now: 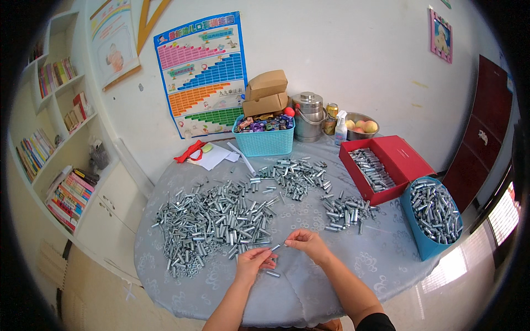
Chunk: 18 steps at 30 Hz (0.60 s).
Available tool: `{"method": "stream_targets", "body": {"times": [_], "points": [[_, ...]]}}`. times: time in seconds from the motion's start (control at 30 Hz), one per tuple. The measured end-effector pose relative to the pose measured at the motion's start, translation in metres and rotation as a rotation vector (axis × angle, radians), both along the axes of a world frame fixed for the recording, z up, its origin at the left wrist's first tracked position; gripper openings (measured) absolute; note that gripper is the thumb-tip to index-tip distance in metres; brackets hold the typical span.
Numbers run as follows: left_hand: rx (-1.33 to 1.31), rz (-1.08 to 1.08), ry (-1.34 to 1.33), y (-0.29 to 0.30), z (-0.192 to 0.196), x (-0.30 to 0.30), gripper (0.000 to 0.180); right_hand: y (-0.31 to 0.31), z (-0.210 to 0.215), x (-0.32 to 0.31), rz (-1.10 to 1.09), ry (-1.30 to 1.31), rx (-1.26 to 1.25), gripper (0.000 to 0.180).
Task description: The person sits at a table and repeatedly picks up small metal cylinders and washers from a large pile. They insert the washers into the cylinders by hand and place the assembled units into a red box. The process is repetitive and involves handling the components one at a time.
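Over the near middle of the table, my left hand (255, 261) pinches one end of a slim silvery bolt (277, 247). My right hand (309, 245) closes its fingertips at the bolt's far end; whether they grip the bolt or a small part on it is too small to tell. Just below my left fingers a single metal sleeve (273, 273) lies on the cloth. A wide heap of metal sleeves and bolts (215, 220) spreads to the left, with small nuts (190, 269) along its near edge. Smaller piles of metal parts (298, 177) and assembled-looking pieces (349, 212) lie farther off and to the right.
At the right stand a red box (353, 171) and a blue bin (413, 220), both filled with metal pieces. Along the back are a turquoise basket (265, 144), a steel canister (309, 124), a spray bottle (341, 131) and a fruit bowl (374, 132). Bookshelves (72, 138) rise at left.
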State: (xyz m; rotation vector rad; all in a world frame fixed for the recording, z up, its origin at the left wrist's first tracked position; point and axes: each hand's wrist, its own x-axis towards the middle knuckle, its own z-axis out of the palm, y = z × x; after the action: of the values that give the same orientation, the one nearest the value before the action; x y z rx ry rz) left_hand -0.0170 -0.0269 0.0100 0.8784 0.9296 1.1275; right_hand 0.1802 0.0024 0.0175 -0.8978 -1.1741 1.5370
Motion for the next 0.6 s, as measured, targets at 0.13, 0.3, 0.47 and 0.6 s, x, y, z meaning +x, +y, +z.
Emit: {"method": "stream_targets", "body": {"times": [0.13, 0.3, 0.47, 0.6], "points": [[0.001, -0.046, -0.026, 0.001, -0.005, -0.004, 0.019, 0.000, -0.001, -0.005, -0.001, -0.053, 0.011, 0.011], [-0.030, -0.078, -0.060, 0.003, -0.006, -0.011, 0.019, 0.001, -0.010, -0.012, -0.050, -0.102, 0.086, 0.015], [-0.067, -0.083, -0.118, 0.004, -0.009, -0.013, 0.018, -0.005, -0.003, -0.020, -0.148, -0.306, 0.183, 0.016], [-0.080, -0.089, -0.178, 0.003, -0.010, -0.016, 0.018, -0.003, -0.004, -0.021, -0.079, -0.147, 0.131, 0.018]]}}
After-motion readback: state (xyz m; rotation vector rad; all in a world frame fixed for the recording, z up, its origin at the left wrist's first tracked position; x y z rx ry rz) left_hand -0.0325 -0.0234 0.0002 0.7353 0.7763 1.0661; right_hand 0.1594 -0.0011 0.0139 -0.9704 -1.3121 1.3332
